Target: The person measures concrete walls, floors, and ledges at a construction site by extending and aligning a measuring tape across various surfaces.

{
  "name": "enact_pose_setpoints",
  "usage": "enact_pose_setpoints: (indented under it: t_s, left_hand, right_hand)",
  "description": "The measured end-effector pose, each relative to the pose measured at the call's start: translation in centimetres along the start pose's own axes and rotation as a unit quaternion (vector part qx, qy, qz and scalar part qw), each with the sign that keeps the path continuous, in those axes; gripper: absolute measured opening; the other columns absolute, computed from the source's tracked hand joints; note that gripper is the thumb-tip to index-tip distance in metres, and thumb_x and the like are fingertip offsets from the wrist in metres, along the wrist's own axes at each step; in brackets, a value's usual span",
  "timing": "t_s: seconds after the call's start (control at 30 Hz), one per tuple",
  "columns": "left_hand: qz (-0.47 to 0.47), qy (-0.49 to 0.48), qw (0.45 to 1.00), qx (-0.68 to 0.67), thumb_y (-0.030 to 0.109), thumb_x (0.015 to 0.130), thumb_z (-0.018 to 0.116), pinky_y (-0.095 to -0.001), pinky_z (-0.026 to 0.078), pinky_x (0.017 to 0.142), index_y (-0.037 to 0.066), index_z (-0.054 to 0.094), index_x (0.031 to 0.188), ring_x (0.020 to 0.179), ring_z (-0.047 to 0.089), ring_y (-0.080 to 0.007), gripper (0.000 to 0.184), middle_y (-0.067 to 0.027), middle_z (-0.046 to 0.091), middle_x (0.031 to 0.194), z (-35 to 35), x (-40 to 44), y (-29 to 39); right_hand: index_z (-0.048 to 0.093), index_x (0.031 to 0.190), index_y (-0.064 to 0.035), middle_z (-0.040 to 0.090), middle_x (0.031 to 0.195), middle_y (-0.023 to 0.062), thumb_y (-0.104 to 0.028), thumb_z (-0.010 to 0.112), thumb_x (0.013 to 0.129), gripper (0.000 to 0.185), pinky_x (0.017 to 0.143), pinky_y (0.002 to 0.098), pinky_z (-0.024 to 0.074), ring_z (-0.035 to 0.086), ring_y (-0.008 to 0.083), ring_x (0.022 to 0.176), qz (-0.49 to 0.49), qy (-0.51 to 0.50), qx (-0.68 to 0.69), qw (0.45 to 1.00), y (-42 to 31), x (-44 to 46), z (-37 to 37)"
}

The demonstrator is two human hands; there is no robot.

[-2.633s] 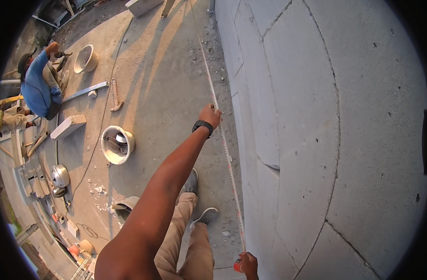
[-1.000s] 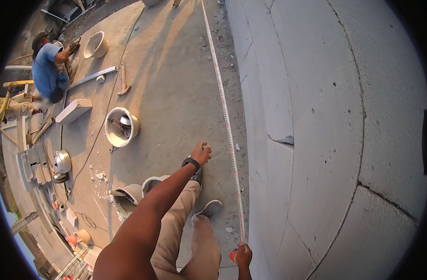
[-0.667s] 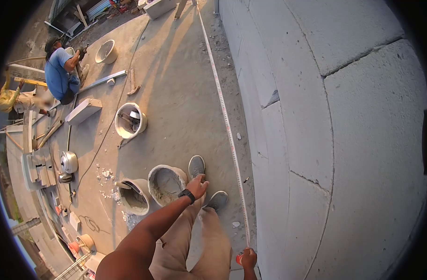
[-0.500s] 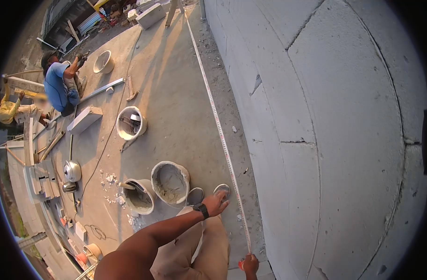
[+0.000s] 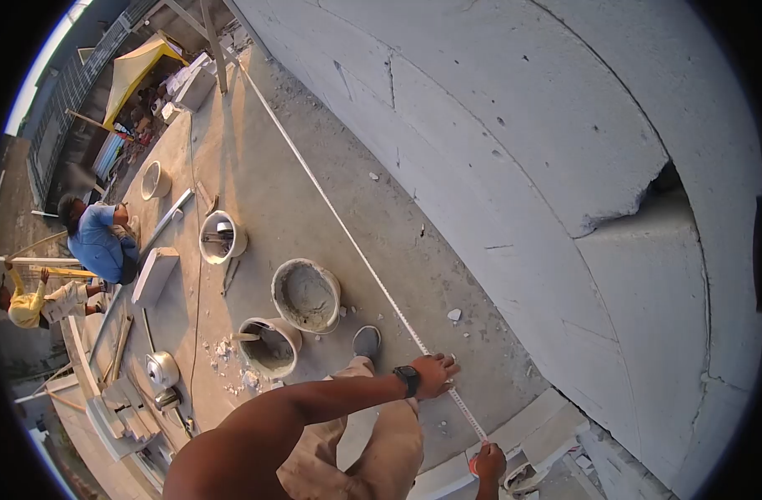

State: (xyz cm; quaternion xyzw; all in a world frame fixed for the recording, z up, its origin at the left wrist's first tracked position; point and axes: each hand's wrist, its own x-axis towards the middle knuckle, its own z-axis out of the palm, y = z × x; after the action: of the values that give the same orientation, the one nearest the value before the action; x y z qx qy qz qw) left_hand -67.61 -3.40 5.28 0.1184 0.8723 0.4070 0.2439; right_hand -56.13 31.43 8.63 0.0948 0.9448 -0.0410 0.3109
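Observation:
A long white tape measure blade (image 5: 339,218) runs stretched across the concrete floor, from beside a post at the far end to my hands. My right hand (image 5: 489,461) is closed around its red case, of which only an edge shows. My left hand (image 5: 435,375), with a black watch on the wrist, lies over the blade a short way ahead of the case. Its fingers look curled onto the blade, which passes beneath them. One grey shoe (image 5: 367,342) stands left of the blade.
A grey block wall (image 5: 498,167) with a broken gap rises on the right. Left of my feet stand two mortar buckets (image 5: 306,296) (image 5: 270,347). Farther off are a tool bucket (image 5: 223,237), a pale block (image 5: 156,277), and two people, one in a blue shirt (image 5: 102,242).
My left hand has moved from beside the blade onto it, its fingers drawing in. The right hand keeps the case. The view has turned, so the blade now slants more across it.

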Motion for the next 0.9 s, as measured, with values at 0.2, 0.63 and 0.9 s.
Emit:
enact_pose_setpoints:
  t_s: [0.2, 0.63, 0.9]
  left_hand:
    - [0.147, -0.129, 0.975, 0.102, 0.030, 0.078, 0.068, -0.0403, 0.044, 0.094, 0.009, 0.056, 0.116, 0.112, 0.053, -0.0279, 0.045, -0.0089, 0.055, 0.115, 12.6, 1.1, 9.2]
    - [0.194, -0.373, 0.898, 0.132, 0.037, 0.093, 0.052, -0.0446, 0.049, 0.083, 0.013, 0.061, 0.110, 0.095, 0.062, -0.0306, 0.030, -0.0084, 0.065, 0.101, 38.4, 2.5, 20.8]
    - [0.186, -0.333, 0.895, 0.229, 0.034, 0.092, 0.053, -0.0430, 0.051, 0.078, 0.016, 0.068, 0.097, 0.093, 0.063, -0.0288, 0.024, -0.0050, 0.065, 0.097, 42.2, 5.2, 21.0]
  right_hand:
    - [0.064, 0.077, -0.0067, 0.064, 0.076, 0.0164, -0.033, 0.054, 0.089, 0.031, 0.064, 0.0494, 0.0487, 0.063, 0.0367, 0.072, -0.005, 0.021, 0.016, 1.000, 8.2, -2.7, 3.7]
    - [0.066, 0.076, -0.0076, 0.062, 0.076, 0.0134, -0.030, 0.061, 0.085, 0.024, 0.061, 0.0461, 0.0515, 0.063, 0.0324, 0.071, 0.074, 0.088, 0.049, 0.992, 30.1, -11.7, 9.7]
    - [0.066, 0.077, -0.0073, 0.064, 0.079, 0.0135, -0.029, 0.059, 0.084, 0.023, 0.064, 0.0455, 0.0525, 0.064, 0.0320, 0.075, 0.133, 0.056, 0.119, 0.982, 33.5, -14.6, 11.5]
